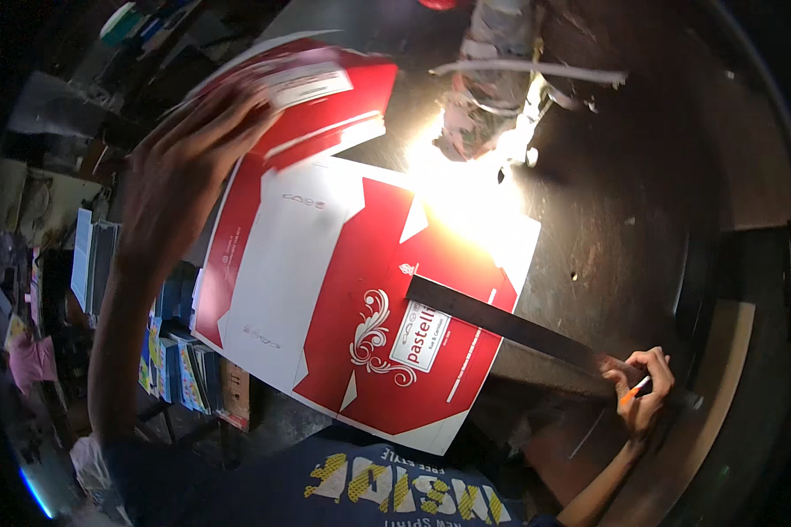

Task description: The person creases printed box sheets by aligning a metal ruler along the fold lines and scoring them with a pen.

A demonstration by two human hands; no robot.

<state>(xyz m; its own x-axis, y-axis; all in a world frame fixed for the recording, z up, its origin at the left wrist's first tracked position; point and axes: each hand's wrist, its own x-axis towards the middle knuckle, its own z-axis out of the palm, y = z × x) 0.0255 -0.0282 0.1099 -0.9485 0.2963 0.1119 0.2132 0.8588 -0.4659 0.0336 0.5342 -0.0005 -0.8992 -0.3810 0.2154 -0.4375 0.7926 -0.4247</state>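
Observation:
A large red-and-white printed cardboard sheet [334,272] with white scroll ornament lies at a tilt across the surface in front of me. My left hand [206,140] is up at its far left, fingers closed on another red printed sheet [347,92] that bends upward and is smeared by motion. At the right, my right hand [646,386] is closed around a slim orange-and-white pen-like tool [634,391]. Its fingers also meet a long dark flat bar [510,325], like a ruler, whose far end rests over the large sheet. My left thumb is hard to make out.
A bright lamp glares on the sheet's far edge, beside a plastic-wrapped bundle [488,97]. Stacked books [185,373] and a brown carton [235,395] stand below at the left. A pale wooden board edge [721,395] runs along the right.

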